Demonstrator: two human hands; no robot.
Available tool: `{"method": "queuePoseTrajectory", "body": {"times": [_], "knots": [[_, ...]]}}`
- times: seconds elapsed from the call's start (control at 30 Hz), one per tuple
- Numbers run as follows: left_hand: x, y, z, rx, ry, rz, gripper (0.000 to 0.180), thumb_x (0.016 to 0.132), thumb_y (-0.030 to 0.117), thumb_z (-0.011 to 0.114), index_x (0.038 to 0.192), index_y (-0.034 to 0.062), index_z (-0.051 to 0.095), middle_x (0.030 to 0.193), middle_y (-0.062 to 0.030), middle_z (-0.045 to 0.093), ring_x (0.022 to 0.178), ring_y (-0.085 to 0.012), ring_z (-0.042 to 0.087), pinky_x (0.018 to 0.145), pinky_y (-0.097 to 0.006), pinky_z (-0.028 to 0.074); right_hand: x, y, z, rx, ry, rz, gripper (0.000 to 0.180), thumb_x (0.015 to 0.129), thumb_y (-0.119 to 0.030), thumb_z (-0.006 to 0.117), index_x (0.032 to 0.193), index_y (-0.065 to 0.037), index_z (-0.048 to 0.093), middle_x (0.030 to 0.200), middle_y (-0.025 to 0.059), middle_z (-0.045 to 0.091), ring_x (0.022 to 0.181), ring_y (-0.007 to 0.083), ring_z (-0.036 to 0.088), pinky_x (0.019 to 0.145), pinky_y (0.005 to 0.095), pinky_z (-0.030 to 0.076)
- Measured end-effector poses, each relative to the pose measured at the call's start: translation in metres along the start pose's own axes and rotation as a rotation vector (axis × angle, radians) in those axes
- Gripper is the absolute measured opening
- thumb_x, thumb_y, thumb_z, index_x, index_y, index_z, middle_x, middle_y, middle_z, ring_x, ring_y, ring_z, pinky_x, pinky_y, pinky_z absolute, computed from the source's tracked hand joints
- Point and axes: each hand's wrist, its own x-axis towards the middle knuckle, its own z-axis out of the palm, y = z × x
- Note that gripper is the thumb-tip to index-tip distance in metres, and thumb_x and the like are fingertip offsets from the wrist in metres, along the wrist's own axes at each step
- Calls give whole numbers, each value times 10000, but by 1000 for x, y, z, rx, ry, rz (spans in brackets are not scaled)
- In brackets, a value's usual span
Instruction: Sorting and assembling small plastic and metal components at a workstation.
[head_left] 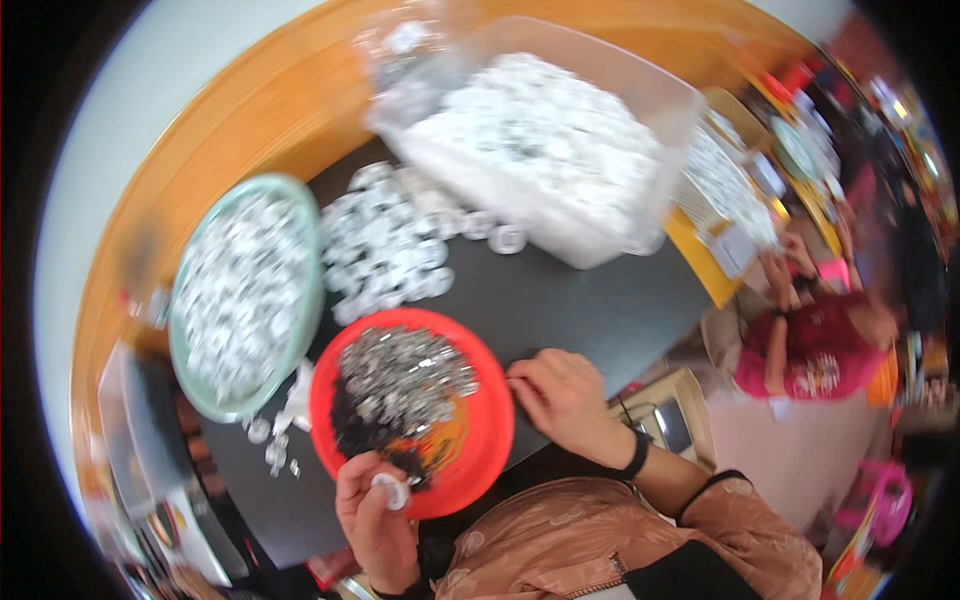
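Observation:
My left hand (375, 525) is closed at the near left rim of a red plastic basin (491, 430). Between its thumb and fingers is a small white round piece (393, 491). Inside the basin lie a heap of small shiny metal parts (405, 370), some black bits (350, 425) and an orange patch. Just right of the basin, my right hand (565, 405) rests low over the dark table, its fingertips drawn together by the rim. Whether those fingertips hold anything is too small to make out.
Many white round pieces (385, 250) lie loose beyond the basin. A pale green oval tub (313, 285) of similar pieces stands left; a large clear plastic bin (655, 200) of white pieces stands at the back. Another person (815, 345) sits at a table on the right.

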Motion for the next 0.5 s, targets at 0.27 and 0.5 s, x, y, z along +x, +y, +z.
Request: {"method": "queuePoseTrajectory", "body": {"times": [0.27, 0.5], "knots": [[-10, 5, -16, 27, 59, 93, 254, 854, 21, 564, 1105, -16, 578, 888, -86, 645, 812, -121, 588, 761, -237, 439, 28, -16, -47, 56, -433, 53, 174, 822, -131, 655, 981, -75, 615, 827, 106, 572, 820, 323, 599, 683, 422, 479], [-5, 1, -11, 62, 5, 61, 222, 859, 15, 551, 1076, -10, 589, 900, -65, 644, 832, -102, 586, 789, -226, 433, 105, -13, -34, -50, -362, -153, 199, 831, -126, 644, 1016, -69, 597, 873, 126, 596, 826, 353, 619, 685, 437, 501]]}}
